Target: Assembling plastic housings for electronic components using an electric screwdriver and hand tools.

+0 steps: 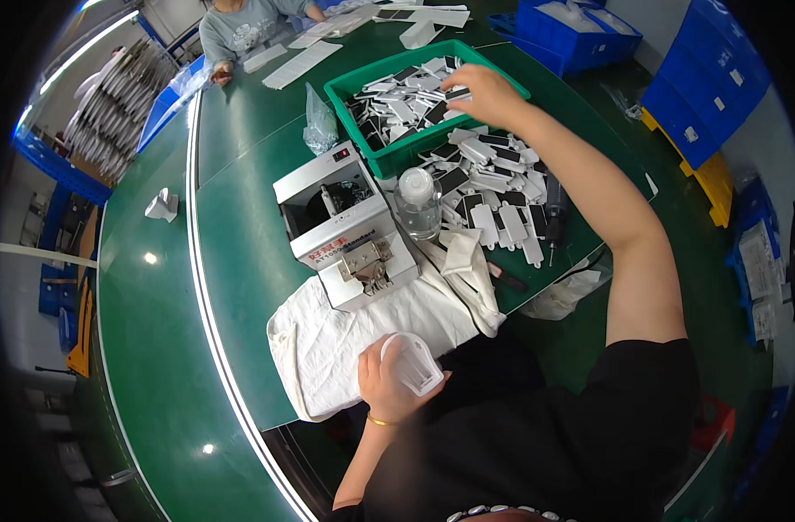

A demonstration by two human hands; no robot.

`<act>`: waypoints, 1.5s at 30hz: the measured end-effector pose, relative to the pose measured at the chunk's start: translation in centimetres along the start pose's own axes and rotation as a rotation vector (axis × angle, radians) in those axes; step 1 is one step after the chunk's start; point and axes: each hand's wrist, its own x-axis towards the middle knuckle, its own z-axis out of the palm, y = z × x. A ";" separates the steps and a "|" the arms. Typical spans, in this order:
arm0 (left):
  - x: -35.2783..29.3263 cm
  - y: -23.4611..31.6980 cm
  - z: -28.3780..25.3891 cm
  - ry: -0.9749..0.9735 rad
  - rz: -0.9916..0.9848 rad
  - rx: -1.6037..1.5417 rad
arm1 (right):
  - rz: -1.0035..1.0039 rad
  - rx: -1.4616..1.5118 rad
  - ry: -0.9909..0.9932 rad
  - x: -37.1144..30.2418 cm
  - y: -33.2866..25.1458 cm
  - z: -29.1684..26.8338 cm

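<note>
Seen from above through a round, wide lens, with the middle of my view as the clock's centre, I sit at a dark green table [241, 204]. At six o'clock, close to my body, my left hand [387, 387] has its fingers wrapped around a clear plastic container [417, 370], just above a white cloth [341, 352] spread at seven o'clock. At one o'clock my right arm reaches out, and my right hand [477, 91] is over the far right side of a green bin [376, 157]. Its fingers are bent and narrowly spaced; I cannot tell whether they grip a piece. The bin lies at twelve o'clock, filled with small flat white-and-black pieces [402, 110]. More of them make a loose pile [493, 187] on the table at two o'clock, with a dark powered screwdriver [554, 209] along its right edge.

Just off centre, toward ten o'clock, stands a boxy light-grey machine [350, 230]; a clear bottle [421, 213] with a whitish cap is just beside it, at one o'clock. A clear plastic bag [320, 126] lies at eleven o'clock, and farther out that way a person in a grey top [250, 35] is across the table.
</note>
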 end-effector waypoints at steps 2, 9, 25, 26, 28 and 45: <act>-0.2 -0.1 0.0 -0.011 -0.016 0.005 | 0.292 -0.108 -0.177 2.3 1.8 0.7; 0.0 -0.1 0.4 0.029 -0.040 -0.020 | 0.355 -0.009 -0.628 5.4 5.3 4.7; 0.1 0.2 0.2 0.032 -0.035 -0.013 | 0.225 0.448 0.233 1.9 4.0 3.7; 0.2 0.2 0.3 0.035 -0.027 -0.018 | 0.226 0.443 0.235 1.5 3.6 3.2; 0.0 0.3 0.1 0.045 -0.037 -0.014 | 0.226 0.596 0.144 0.3 0.8 2.1; -0.6 -0.2 0.4 0.051 -0.009 -0.038 | 0.116 0.286 -0.133 -9.8 -3.7 -2.6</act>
